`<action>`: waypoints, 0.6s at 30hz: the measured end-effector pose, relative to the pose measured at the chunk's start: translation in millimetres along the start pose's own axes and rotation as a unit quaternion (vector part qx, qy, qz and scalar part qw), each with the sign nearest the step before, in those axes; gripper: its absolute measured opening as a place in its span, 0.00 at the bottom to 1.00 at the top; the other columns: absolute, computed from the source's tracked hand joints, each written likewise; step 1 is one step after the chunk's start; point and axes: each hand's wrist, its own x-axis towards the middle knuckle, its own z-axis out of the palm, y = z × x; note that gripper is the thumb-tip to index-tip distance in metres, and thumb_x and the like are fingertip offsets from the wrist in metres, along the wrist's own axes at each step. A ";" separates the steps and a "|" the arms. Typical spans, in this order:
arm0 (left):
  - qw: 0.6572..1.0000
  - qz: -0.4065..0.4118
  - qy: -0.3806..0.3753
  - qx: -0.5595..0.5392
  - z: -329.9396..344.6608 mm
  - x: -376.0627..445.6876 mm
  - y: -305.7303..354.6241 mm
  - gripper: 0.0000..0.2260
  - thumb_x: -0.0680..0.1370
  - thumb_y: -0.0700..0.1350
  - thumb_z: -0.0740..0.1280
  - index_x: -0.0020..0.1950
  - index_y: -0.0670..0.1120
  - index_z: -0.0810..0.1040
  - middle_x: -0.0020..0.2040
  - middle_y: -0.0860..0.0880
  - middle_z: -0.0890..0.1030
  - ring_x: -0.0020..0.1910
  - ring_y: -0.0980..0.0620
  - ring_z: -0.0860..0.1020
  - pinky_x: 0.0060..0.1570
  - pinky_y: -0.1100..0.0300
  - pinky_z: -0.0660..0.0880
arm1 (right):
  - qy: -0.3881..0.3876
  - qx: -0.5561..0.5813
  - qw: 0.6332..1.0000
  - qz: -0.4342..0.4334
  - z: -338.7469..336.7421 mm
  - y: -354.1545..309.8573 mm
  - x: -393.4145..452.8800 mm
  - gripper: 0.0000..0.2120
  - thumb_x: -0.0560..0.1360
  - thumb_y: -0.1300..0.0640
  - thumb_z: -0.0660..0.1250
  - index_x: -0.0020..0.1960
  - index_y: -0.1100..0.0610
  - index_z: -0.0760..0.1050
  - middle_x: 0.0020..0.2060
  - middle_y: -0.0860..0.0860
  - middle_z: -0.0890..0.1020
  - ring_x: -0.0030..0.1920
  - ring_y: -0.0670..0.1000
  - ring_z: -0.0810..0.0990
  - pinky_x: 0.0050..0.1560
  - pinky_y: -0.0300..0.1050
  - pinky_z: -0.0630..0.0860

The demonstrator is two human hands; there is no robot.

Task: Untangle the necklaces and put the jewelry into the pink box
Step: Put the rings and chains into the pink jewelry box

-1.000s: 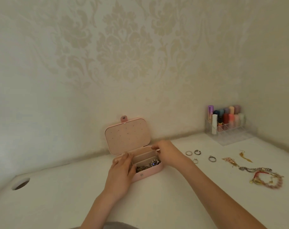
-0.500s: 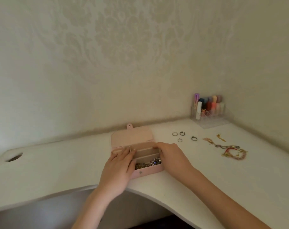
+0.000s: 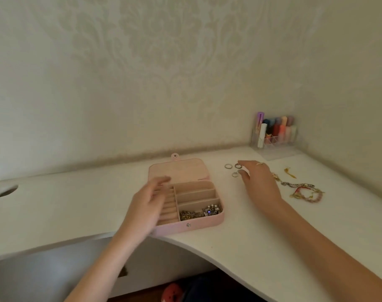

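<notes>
We see a small pink rectangular jewelry box point(image 3: 186, 227) lying open near the curved front edge of the white table point(image 3: 76, 205), its lid point(image 3: 179, 170) folded back flat toward the wall. Inside, cream dividers split it into a ridged ring section on the left and three trays on the right; the nearest tray holds a heap of tangled metal chains and beaded jewelry point(image 3: 200, 211), while the two trays behind it show only their lining.

Our left hand point(image 3: 149, 203) hovers over the left part of the box, fingers loosely extended and slightly apart, gripping nothing; it is blurred, so we cannot tell whether it touches the box. Our right hand point(image 3: 256, 182) lies palm down on the table to the right of the box, fingers spread and relaxed, the fingertips point(image 3: 241, 164) just beside three small metal rings point(image 3: 231, 170) that lie loose on the table. We cannot tell whether a fingertip touches one of them. A gold ring point(image 3: 260, 163) sits on one finger.

Right of that hand lie a tangle of silver and gold chains with a red cord and pink beads point(image 3: 303, 189) and a small gold earring point(image 3: 290, 172) apart from it. In the far corner stands a clear plastic organizer holding coloured tubes point(image 3: 275, 132).
</notes>
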 end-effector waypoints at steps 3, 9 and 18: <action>0.994 -0.077 0.077 0.027 -7.4 37.6 -10.6 0.17 0.80 0.48 0.62 0.68 0.46 0.70 0.66 0.48 0.73 0.65 0.49 0.71 0.58 0.59 0.66 | -0.037 -0.033 0.999 0.002 14.4 8.5 14.1 0.14 0.78 0.59 0.64 0.63 0.58 0.76 0.59 0.56 0.80 0.62 0.58 0.73 0.61 0.49 0.69; 0.953 -0.194 -0.042 0.228 2.1 99.8 -42.7 0.41 0.72 0.67 0.63 0.77 0.46 0.55 0.76 0.44 0.59 0.77 0.44 0.49 0.72 0.43 0.36 | -0.021 -0.022 0.999 -0.028 28.1 7.6 21.2 0.09 0.75 0.68 0.64 0.49 0.63 0.82 0.46 0.58 0.82 0.49 0.58 0.78 0.49 0.49 0.72; 0.991 -0.100 0.005 -0.088 8.5 107.8 -52.3 0.33 0.66 0.49 0.78 0.67 0.51 0.68 0.63 0.47 0.75 0.59 0.48 0.76 0.58 0.52 0.74 | -0.072 0.333 0.936 -0.082 15.0 -86.9 -2.5 0.08 0.67 0.65 0.74 0.39 0.55 0.78 0.35 0.48 0.82 0.37 0.42 0.78 0.38 0.35 0.73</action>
